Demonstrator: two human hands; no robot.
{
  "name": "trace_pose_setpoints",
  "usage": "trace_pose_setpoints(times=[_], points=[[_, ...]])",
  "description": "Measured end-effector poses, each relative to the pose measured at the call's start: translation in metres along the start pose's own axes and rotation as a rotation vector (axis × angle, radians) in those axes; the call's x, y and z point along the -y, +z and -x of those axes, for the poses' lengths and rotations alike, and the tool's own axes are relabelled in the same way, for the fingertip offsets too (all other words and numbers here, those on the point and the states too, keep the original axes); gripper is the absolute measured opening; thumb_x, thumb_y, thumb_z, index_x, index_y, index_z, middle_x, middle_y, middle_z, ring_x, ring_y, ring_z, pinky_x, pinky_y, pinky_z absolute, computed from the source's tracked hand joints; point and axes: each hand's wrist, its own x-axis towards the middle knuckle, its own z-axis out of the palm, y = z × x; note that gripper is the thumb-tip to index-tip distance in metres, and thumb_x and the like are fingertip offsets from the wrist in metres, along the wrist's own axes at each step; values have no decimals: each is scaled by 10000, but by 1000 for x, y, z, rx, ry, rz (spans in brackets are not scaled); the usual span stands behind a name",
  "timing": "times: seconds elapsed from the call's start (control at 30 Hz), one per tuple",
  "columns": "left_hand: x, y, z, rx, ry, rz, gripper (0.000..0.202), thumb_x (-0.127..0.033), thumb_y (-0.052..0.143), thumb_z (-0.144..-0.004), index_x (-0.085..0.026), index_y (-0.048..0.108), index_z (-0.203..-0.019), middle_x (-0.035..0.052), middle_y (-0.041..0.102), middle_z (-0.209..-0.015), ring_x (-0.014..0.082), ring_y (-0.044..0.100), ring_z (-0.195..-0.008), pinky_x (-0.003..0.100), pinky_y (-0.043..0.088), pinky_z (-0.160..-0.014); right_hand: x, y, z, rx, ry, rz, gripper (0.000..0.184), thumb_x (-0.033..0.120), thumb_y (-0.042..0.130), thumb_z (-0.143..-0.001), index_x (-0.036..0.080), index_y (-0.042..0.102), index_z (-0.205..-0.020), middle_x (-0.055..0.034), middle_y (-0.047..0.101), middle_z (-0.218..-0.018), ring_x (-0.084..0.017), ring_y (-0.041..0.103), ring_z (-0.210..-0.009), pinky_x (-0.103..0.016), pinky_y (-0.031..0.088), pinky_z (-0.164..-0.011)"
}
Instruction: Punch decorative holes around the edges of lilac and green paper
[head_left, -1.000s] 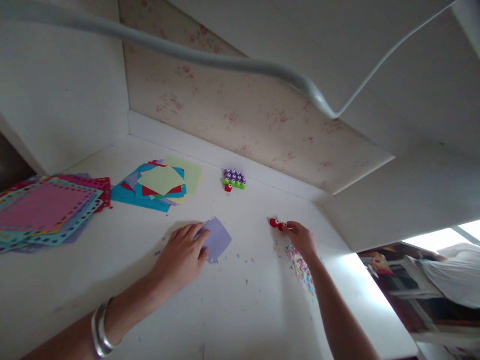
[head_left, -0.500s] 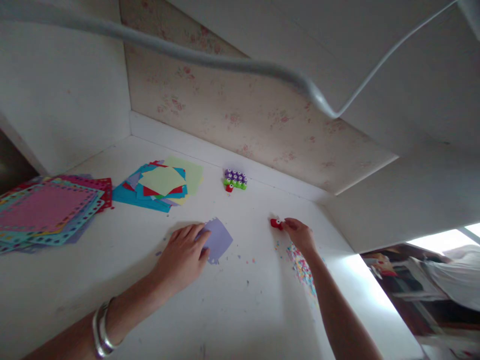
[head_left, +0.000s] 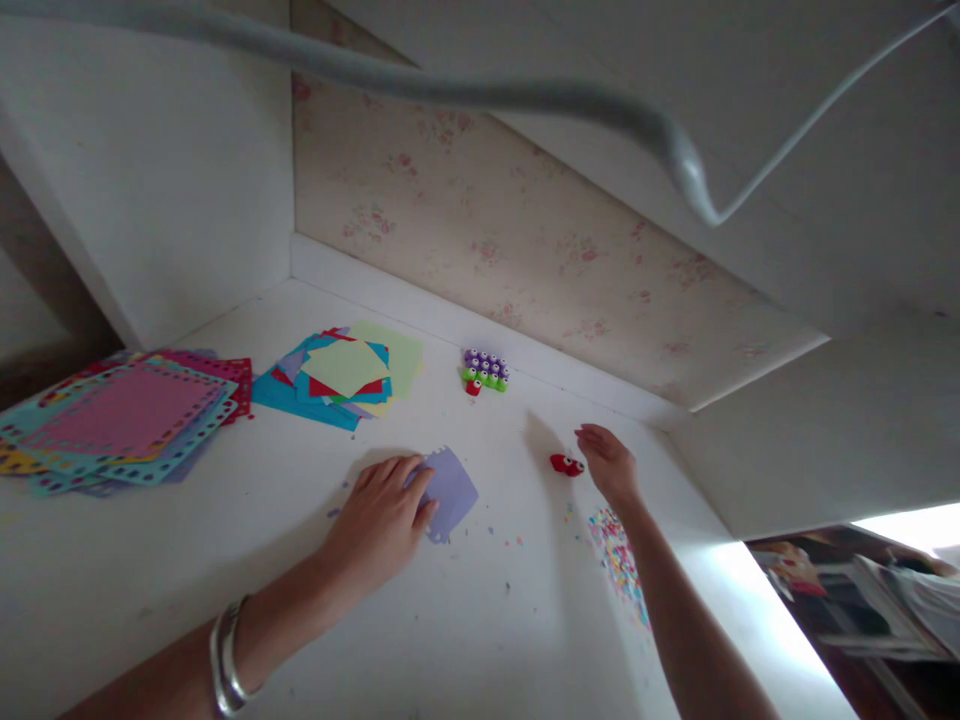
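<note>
My left hand (head_left: 382, 515) lies flat on the white desk (head_left: 465, 620), fingers spread, pressing the near edge of a lilac paper piece (head_left: 448, 490) with punched notches. My right hand (head_left: 609, 462) hovers just right of a small red punch (head_left: 566, 464) that sits on the desk; the fingers are loosely apart and hold nothing. A silver bangle (head_left: 227, 668) is on my left wrist.
A cluster of purple and green punches (head_left: 485, 370) with one red one stands by the back wall. A stack of plain coloured sheets (head_left: 341, 375) and a stack of punched sheets (head_left: 127, 420) lie at left. Confetti (head_left: 622, 560) is scattered near my right forearm.
My right hand has let go of the red punch and lifted slightly away to its right. The view has shifted a little; my left hand stays on the lilac paper.
</note>
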Motion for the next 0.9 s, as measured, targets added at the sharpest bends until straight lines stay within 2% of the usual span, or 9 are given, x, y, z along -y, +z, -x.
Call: trace_pose_setpoints(times=[0.07, 0.17, 0.27, 0.33, 0.4, 0.53, 0.7, 0.77, 0.9], points=[[0, 0, 0, -11, -15, -8, 319, -272, 531, -922, -177, 589, -1221, 118, 595, -1292, 300, 512, -1200, 468, 392, -970, 20, 25, -10, 59, -71, 37, 324, 361, 571, -836, 206, 655, -1108, -95, 750, -1025, -228, 713, -941, -404, 566, -878], [2, -2, -2, 4, -35, -9, 377, -271, 572, -894, -172, 568, -1258, 121, 598, -1293, 315, 509, -1200, 481, 381, -963, 50, 78, -23, 188, -199, 78, 305, 258, 547, -847, 231, 670, -1125, -62, 732, -1098, -199, 708, -937, -339, 580, -827], [5, -6, -4, 46, -67, 20, 428, -242, 590, -872, -181, 546, -1294, 114, 604, -1294, 310, 514, -1193, 478, 382, -962, 73, 126, -33, 259, -310, 117, 404, 141, 511, -832, 236, 656, -1197, -58, 674, -1247, -204, 652, -1105, -334, 547, -913], [7, -9, -6, 65, -107, 48, 471, -219, 606, -850, -186, 532, -1313, 112, 605, -1284, 305, 516, -1183, 470, 386, -973, 82, 147, -37, 276, -368, 144, 442, 94, 486, -833, 228, 651, -1220, -64, 642, -1300, -211, 594, -1204, -356, 483, -1017], [9, -11, -8, 76, -148, 81, 508, -201, 629, -820, -187, 530, -1317, 115, 603, -1258, 303, 517, -1173, 458, 391, -988, 86, 156, -40, 284, -411, 170, 424, 83, 470, -849, 222, 667, -1198, -73, 643, -1286, -212, 577, -1220, -366, 443, -1058], [11, -14, -9, 96, -182, 209, 480, -127, 630, -781, -209, 566, -1249, 105, 566, -1206, 263, 564, -1120, 387, 439, -969, 87, 149, -38, 289, -445, 234, 323, 139, 522, -877, 201, 694, -1142, -112, 670, -1150, -231, 638, -1058, -383, 498, -966], [10, -16, -10, 56, -195, 388, 363, -93, 612, -781, -237, 588, -1114, 76, 583, -1179, 227, 635, -1029, 336, 477, -905, 86, 118, -15, 308, -442, 305, 138, 249, 631, -871, 215, 739, -949, -91, 686, -951, -234, 657, -912, -393, 526, -893], [10, -15, -12, 71, -219, 430, 382, -143, 621, -796, -248, 571, -1161, 68, 646, -1131, 252, 656, -1007, 355, 485, -879, 87, 103, 3, 323, -440, 303, 145, 276, 614, -894, 229, 738, -952, -86, 681, -991, -217, 669, -911, -369, 539, -883], [7, -13, -14, 128, -319, 482, 551, -289, 658, -796, -243, 512, -1325, 93, 710, -1089, 302, 690, -938, 376, 505, -799, 90, 78, 50, 383, -380, 191, 217, 289, 579, -923, 244, 721, -1082, -95, 645, -1233, -215, 673, -1040, -345, 559, -910]])
